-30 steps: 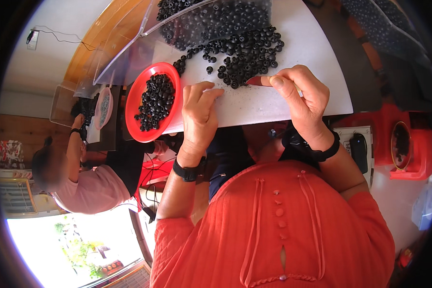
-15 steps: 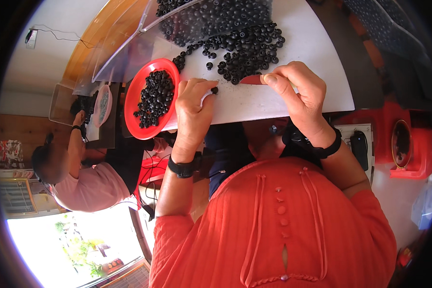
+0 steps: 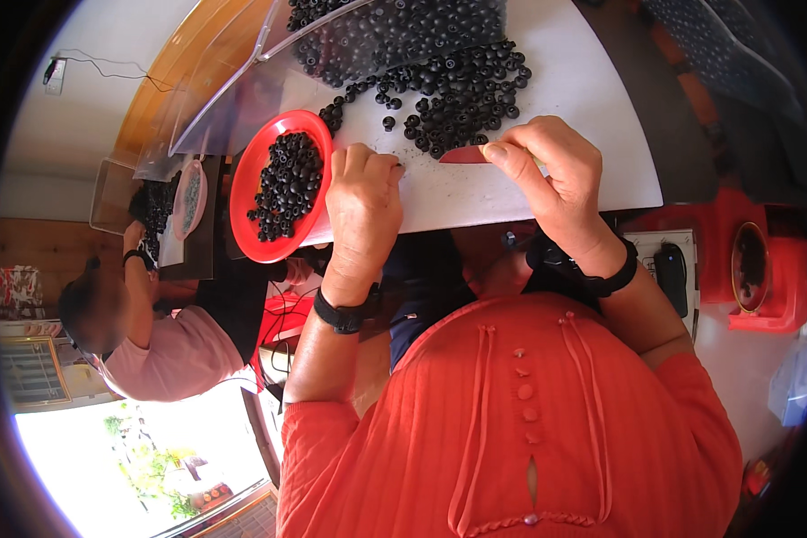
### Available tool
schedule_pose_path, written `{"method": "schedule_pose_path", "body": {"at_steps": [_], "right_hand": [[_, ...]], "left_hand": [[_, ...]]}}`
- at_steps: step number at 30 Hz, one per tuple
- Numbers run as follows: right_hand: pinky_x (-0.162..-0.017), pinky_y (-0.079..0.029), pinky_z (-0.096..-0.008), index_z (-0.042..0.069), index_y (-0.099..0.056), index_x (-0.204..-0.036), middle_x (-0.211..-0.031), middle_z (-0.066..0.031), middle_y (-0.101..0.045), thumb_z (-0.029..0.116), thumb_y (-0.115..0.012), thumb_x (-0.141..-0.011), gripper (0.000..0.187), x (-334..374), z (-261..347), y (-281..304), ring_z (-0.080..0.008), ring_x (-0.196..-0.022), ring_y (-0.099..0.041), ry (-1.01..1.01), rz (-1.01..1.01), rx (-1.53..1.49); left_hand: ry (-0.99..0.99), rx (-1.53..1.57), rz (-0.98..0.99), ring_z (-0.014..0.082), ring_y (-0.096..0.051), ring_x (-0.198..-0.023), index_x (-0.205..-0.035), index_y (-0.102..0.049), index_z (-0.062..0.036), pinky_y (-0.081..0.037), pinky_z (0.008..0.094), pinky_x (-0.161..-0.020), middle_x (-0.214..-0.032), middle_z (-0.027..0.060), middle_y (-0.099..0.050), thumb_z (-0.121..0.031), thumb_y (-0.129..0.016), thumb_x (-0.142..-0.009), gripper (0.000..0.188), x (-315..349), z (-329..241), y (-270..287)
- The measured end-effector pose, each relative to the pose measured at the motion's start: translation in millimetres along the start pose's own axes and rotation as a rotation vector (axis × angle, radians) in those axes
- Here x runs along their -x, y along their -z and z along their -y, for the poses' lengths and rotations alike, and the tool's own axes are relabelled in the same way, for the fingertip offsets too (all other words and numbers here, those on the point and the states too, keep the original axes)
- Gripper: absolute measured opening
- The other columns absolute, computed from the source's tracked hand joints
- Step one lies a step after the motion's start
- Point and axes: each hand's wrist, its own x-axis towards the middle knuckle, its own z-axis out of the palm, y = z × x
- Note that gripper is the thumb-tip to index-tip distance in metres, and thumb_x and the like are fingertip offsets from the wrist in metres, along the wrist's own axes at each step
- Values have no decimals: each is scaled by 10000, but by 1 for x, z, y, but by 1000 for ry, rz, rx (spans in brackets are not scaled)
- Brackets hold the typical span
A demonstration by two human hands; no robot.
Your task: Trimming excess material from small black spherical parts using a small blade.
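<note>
My left hand [image 3: 364, 215] is closed beside the red plate [image 3: 243, 220], its back turned up and fingers curled; whatever is in the fingers is mostly hidden, with only a dark speck at the tips. Small black ring-like parts [image 3: 287, 184] fill the middle of that plate. Between thumb and forefinger, my right hand [image 3: 560, 175] pinches a thin, pointed red blade-like tool [image 3: 463, 155]. The tool's tip points left, just under a loose heap of black round parts [image 3: 462, 103] on the white tabletop [image 3: 592, 108].
Behind the heap, a clear plastic bin [image 3: 403, 40] holds many more black parts. At far left a person in pink [image 3: 184, 350] reaches toward dark parts near a pink basket [image 3: 189, 199]. On the right are a dark phone-like object [image 3: 671, 273] and a red stool [image 3: 785, 287].
My left hand has rolled over and closed further, hiding the black part that showed at its fingertips. My right hand and the red tool have shifted slightly left.
</note>
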Motion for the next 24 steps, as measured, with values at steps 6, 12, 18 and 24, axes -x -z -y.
{"method": "schedule_pose_path", "body": {"at_steps": [6,12,18,24], "right_hand": [[-542,-454,-381,43,-684,-746,-666,-67,-653,137,-832,-869,214,0,-1,-1,-257,-598,-601,13,26,53],[-541,-451,-403,54,-676,-734,-656,-73,-639,166,-830,-866,231,1,-5,-5,-275,-594,-599,38,28,109],[-534,-451,-406,65,-671,-726,-651,-62,-635,191,-834,-867,249,1,-6,-5,-272,-593,-601,43,53,124],[-526,-450,-392,68,-678,-738,-651,-57,-635,231,-847,-869,270,-2,0,-3,-260,-588,-600,29,49,116]], "left_hand": [[-48,54,77,349,-612,-928,-947,-728,-3,-520,443,-763,-916,140,-637,4,-745,-835,114,-8,1,0],[445,908,146,146,-621,-829,-1147,-748,41,-506,290,-727,-950,59,-680,-33,-687,-994,181,1,-19,10],[532,1383,130,155,-625,-823,-1246,-713,57,-507,289,-734,-1006,95,-697,-40,-642,-1039,240,10,-27,4],[523,1599,92,204,-654,-856,-1257,-691,69,-529,317,-739,-1049,144,-704,-46,-629,-1046,249,12,-24,-1]]}}
